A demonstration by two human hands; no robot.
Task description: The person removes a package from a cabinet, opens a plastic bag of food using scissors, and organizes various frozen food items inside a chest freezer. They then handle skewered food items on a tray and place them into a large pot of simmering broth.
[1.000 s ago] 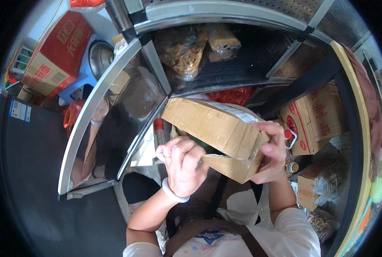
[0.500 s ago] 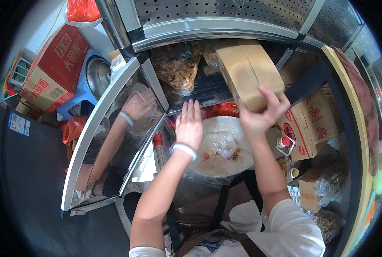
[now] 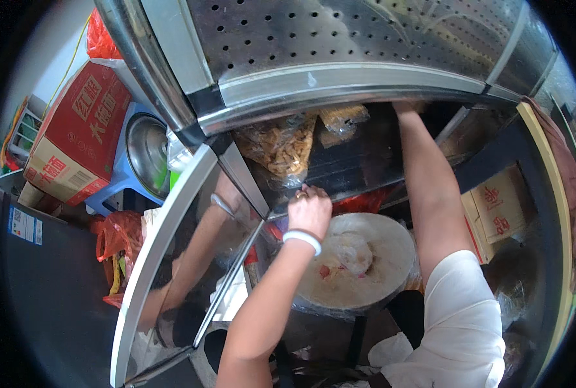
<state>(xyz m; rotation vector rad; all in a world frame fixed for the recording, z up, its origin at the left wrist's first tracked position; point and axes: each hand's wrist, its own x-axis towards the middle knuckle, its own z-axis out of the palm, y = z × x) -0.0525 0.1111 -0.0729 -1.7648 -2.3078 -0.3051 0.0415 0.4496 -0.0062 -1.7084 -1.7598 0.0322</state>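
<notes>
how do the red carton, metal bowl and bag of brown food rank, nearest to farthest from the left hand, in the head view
1. Bag of brown food: just beyond the left hand, on the dark shelf.
2. Metal bowl: well off to the left.
3. Red carton: farthest left, past the bowl.

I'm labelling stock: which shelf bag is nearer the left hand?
The larger clear bag of brown pieces: its end lies beside the left hand, unlike the smaller bag.

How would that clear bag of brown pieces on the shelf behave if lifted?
The clear bag would probably sag and shift, since it looks thin and wrinkled around many small pieces. Its shiny surface may feel slippery, and its slumped shape seems unlikely to roll.
</notes>
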